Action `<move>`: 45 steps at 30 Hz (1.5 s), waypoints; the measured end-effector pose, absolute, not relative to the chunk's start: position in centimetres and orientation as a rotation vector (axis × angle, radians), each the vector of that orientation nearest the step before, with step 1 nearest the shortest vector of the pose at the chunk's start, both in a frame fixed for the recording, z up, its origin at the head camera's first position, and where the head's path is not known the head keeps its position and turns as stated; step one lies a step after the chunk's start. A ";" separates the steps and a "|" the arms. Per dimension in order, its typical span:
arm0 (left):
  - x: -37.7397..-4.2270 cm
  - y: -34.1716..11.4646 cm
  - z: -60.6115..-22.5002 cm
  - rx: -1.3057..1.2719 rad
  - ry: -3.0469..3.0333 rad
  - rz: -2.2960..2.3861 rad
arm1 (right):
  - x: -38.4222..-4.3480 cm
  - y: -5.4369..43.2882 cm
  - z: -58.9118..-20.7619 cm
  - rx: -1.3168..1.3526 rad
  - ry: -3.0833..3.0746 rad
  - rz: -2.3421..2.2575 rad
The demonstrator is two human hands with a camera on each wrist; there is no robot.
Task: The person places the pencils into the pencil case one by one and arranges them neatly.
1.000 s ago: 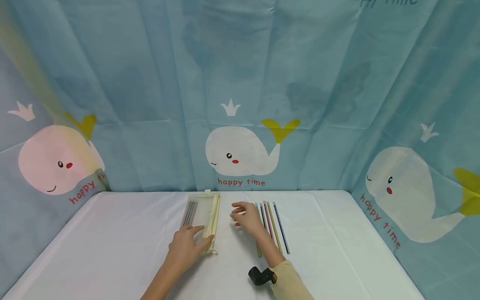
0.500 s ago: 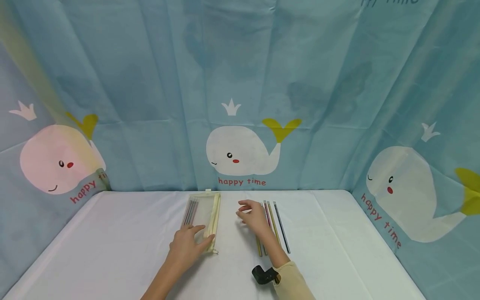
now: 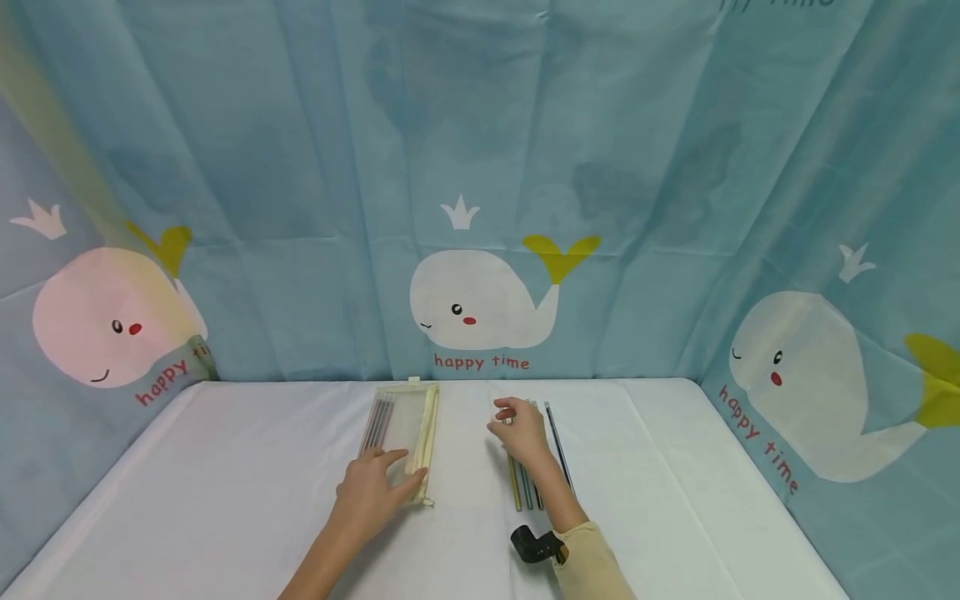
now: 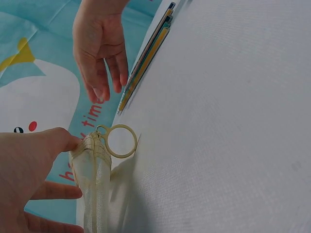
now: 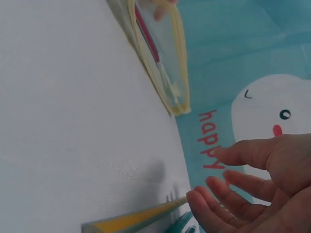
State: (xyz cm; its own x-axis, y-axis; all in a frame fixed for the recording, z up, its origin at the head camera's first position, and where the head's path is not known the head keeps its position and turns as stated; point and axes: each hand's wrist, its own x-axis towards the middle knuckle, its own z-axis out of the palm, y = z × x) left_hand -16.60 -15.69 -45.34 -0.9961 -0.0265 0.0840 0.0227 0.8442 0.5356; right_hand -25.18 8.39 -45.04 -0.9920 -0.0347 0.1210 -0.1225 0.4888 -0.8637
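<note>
My left hand (image 3: 371,487) lies over the near part of a see-through pencil case (image 3: 405,425) with a cream zipper edge. Its thumb and fingers are spread and touch the case, seen also in the left wrist view beside the zipper's ring pull (image 4: 120,141). Several pencils (image 3: 377,423) lie inside along the case's left side. Its cream-edged mouth gapes in the right wrist view. My right hand (image 3: 521,432) hovers over several loose pencils (image 3: 515,483), fingers loosely bent, with nothing held. The hand and forearm cover part of them. A yellow pencil (image 5: 146,216) shows below the fingertips.
A white cloth (image 3: 247,483) covers the table. Behind it hangs a blue curtain (image 3: 300,317) printed with whales. One dark pencil (image 3: 558,442) lies right of my right hand. A black fitting (image 3: 534,546) sits by the right sleeve (image 3: 596,567).
My right hand has shifted to the right, from the gap beside the case to over the loose pencils, hiding more of them. The left hand and the case stay in place.
</note>
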 end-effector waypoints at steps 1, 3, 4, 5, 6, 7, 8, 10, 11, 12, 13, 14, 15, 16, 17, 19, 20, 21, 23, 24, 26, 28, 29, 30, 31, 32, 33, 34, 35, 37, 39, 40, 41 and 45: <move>-16.6 -15.7 -45.3 0.002 -2.932 -0.851 | -25.2 8.4 -45.0 0.125 -2.639 1.537; -16.6 -15.7 -45.3 0.000 -2.931 -0.850 | -25.2 8.5 -45.0 0.103 -2.653 1.527; -16.6 -15.7 -45.3 -0.001 -2.931 -0.852 | -25.2 8.5 -45.0 0.085 -2.660 1.528; -16.6 -15.7 -45.3 -0.001 -2.930 -0.853 | -25.2 8.5 -45.0 0.074 -2.667 1.525; -16.6 -15.7 -45.4 -0.002 -2.930 -0.853 | -25.1 8.5 -44.9 0.068 -2.673 1.522; -16.6 -15.7 -45.4 -0.003 -2.930 -0.851 | -25.1 8.5 -44.9 0.061 -2.681 1.521; -16.6 -15.7 -45.4 -0.004 -2.930 -0.849 | -25.1 8.5 -44.8 0.061 -2.690 1.516; -16.7 -15.7 -45.5 -0.004 -2.930 -0.846 | -25.0 8.5 -44.7 0.047 -2.709 1.508; -16.7 -15.7 -45.5 -0.005 -2.930 -0.845 | -25.0 8.5 -44.6 0.046 -2.720 1.499; -16.7 -15.7 -45.5 -0.005 -2.929 -0.845 | -25.0 8.5 -44.6 0.045 -2.729 1.492; -16.7 -15.7 -45.5 -0.005 -2.928 -0.847 | -25.0 8.5 -44.6 0.044 -2.739 1.486; -16.7 -15.7 -45.5 -0.005 -2.926 -0.850 | -25.0 8.6 -44.6 0.046 -2.747 1.474; -16.7 -15.7 -45.5 -0.006 -2.925 -0.852 | -25.1 8.6 -44.6 0.040 -2.754 1.467; -16.7 -15.7 -45.5 -0.006 -2.924 -0.853 | -25.1 8.6 -44.6 0.043 -2.759 1.463; -16.7 -15.8 -45.5 -0.007 -2.923 -0.852 | -25.1 8.6 -44.7 0.044 -2.764 1.460; -16.6 -15.7 -45.6 -0.011 -2.920 -0.851 | -25.1 8.6 -44.7 0.055 -2.768 1.452; -16.6 -15.7 -45.6 -0.012 -2.920 -0.850 | -25.1 8.6 -44.8 0.058 -2.768 1.450; -16.6 -15.7 -45.6 -0.013 -2.919 -0.849 | -25.1 8.6 -44.9 0.059 -2.769 1.453; -16.6 -15.7 -45.6 -0.013 -2.919 -0.848 | -25.0 8.6 -45.0 0.065 -2.769 1.456; -16.6 -15.7 -45.6 -0.014 -2.920 -0.849 | -25.0 8.6 -45.0 0.069 -2.768 1.458; -16.6 -15.7 -45.5 -0.013 -2.921 -0.850 | -25.0 8.5 -45.2 0.069 -2.772 1.463; -16.6 -15.7 -45.5 -0.011 -2.923 -0.854 | -24.9 8.5 -45.3 0.071 -2.779 1.457; -16.6 -15.7 -45.5 -0.010 -2.924 -0.854 | -24.9 8.4 -45.3 0.076 -2.785 1.444; -16.6 -15.7 -45.5 -0.009 -2.924 -0.855 | -24.9 8.4 -45.3 0.073 -2.793 1.431; -16.6 -15.7 -45.5 -0.007 -2.924 -0.856 | -24.8 8.3 -45.3 0.072 -2.804 1.412; -16.6 -15.7 -45.5 -0.006 -2.925 -0.855 | -24.8 8.3 -45.3 0.072 -2.812 1.393; -16.6 -15.7 -45.6 -0.006 -2.924 -0.855 | -24.7 8.2 -45.3 0.067 -2.820 1.377; -16.6 -15.7 -45.6 -0.006 -2.923 -0.855 | -24.7 8.2 -45.4 0.065 -2.828 1.360; -16.6 -15.7 -45.6 -0.006 -2.921 -0.854 | -24.7 8.1 -45.4 0.063 -2.834 1.350; -16.6 -15.7 -45.6 -0.009 -2.915 -0.854 | -24.6 7.9 -45.6 0.060 -2.844 1.333; -16.6 -15.6 -45.7 -0.012 -2.907 -0.855 | -24.6 7.7 -45.8 0.058 -2.845 1.335; -16.6 -15.6 -45.6 -0.013 -2.904 -0.856 | -24.6 7.6 -45.9 0.057 -2.846 1.337; -16.6 -15.6 -45.6 -0.013 -2.904 -0.856 | -24.6 7.6 -46.0 0.063 -2.842 1.338; -16.5 -15.6 -45.6 -0.015 -2.898 -0.855 | -24.3 7.3 -46.2 0.083 -2.834 1.360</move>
State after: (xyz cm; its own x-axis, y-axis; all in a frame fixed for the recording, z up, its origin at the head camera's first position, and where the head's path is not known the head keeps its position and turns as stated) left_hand -16.55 -15.63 -45.63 -0.9927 -0.0244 0.1178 0.0434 0.8405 0.5401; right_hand -24.30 7.26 -46.20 -0.9986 -0.0487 0.0205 -0.0465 0.6245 -0.7797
